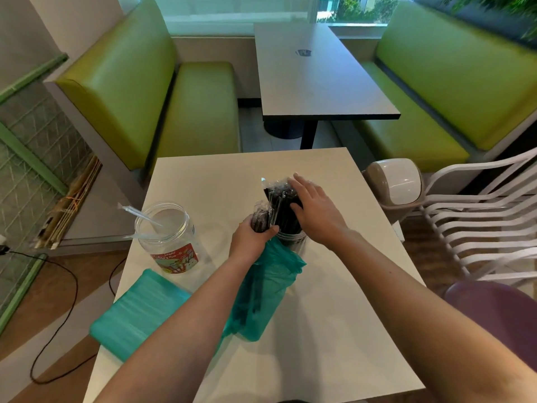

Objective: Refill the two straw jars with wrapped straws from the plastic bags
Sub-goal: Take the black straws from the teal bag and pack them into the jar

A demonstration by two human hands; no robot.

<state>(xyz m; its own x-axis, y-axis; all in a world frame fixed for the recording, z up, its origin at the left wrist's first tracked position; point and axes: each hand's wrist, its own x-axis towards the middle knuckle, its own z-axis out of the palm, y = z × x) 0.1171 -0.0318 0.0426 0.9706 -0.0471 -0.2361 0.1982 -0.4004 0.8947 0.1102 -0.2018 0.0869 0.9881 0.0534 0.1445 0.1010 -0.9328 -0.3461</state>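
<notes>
Two teal plastic bags lie on the near half of the counter (334,330): a flat bag (136,312) at near left and a crumpled bag (261,292) at centre. Both are soft and light, so they are best gathered by the mouth. The clear jar (167,231) at left is rigid and likely slippery and holds few straws. The dark-straw jar (292,239), just right of centre, is nearly full. The right hand (315,212), fingers straight, presses its straw bundle (280,207). The left hand (251,239) grips a small wrapped bundle (260,218) at its base. Wrappers are slick; hold bundles low.
</notes>
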